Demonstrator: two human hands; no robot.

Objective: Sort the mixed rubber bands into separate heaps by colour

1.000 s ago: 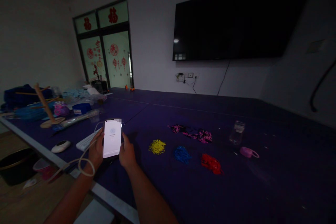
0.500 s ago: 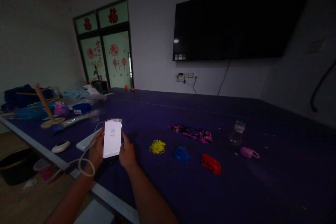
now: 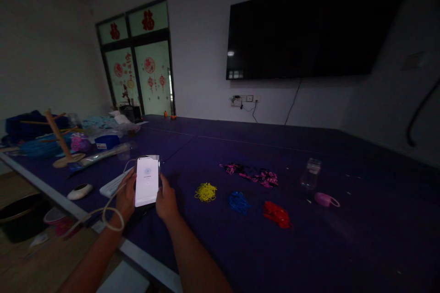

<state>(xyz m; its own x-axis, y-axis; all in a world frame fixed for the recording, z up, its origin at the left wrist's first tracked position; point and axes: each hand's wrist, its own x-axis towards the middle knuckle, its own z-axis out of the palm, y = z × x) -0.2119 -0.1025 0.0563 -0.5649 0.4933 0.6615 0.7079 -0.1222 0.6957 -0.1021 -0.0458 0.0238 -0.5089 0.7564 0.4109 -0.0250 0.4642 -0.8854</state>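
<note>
Smartphone (image 3: 147, 183), screen lit, held two-handed.
Left hand (image 3: 125, 198) and right hand (image 3: 167, 199) closed on its opposite long edges, left of the yellow loop pile (image 3: 206, 192); blue pile (image 3: 239, 202) and red pile (image 3: 277, 214) lay right of that landmark. Good handling seemed to call for thumbs clear of the screen, and slack in the pale cable (image 3: 123, 223) looped at the left wrist.

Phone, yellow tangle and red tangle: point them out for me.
Phone (image 3: 147, 182): head view, on the middle of its lit screen.
Yellow tangle (image 3: 206, 192): head view, on the middle of the heap.
Red tangle (image 3: 277, 214): head view, on the middle of the heap.
</note>
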